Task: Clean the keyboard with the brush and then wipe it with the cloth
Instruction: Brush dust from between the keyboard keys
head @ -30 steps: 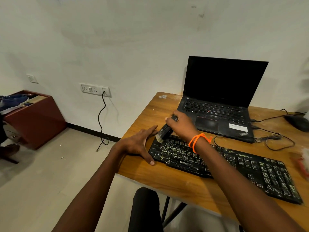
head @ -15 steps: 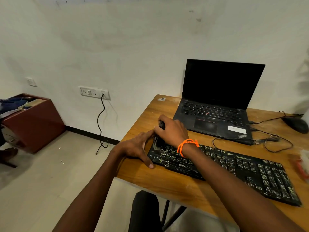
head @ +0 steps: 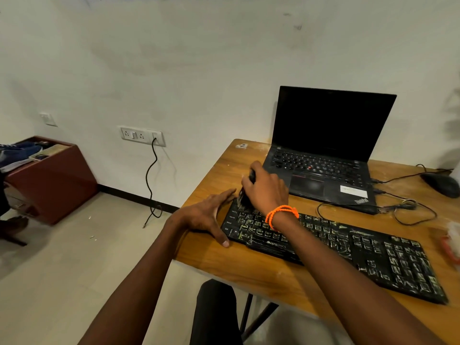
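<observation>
The brush (head: 245, 195) is gripped in the right hand (head: 267, 190), fingers curled round its dark handle, and its bristles are set on the far left corner of the keyboard (head: 348, 247). The black keyboard, streaked with pale dust, is laid along the near side of the wooden counter (head: 224, 260). Its left end is braced by the left hand (head: 205, 216), fingers straight and spread, thumb laid along the near corner. An orange band (head: 281, 214) is worn on the right wrist. An open laptop (head: 323, 150) is seen just behind, screen dark.
</observation>
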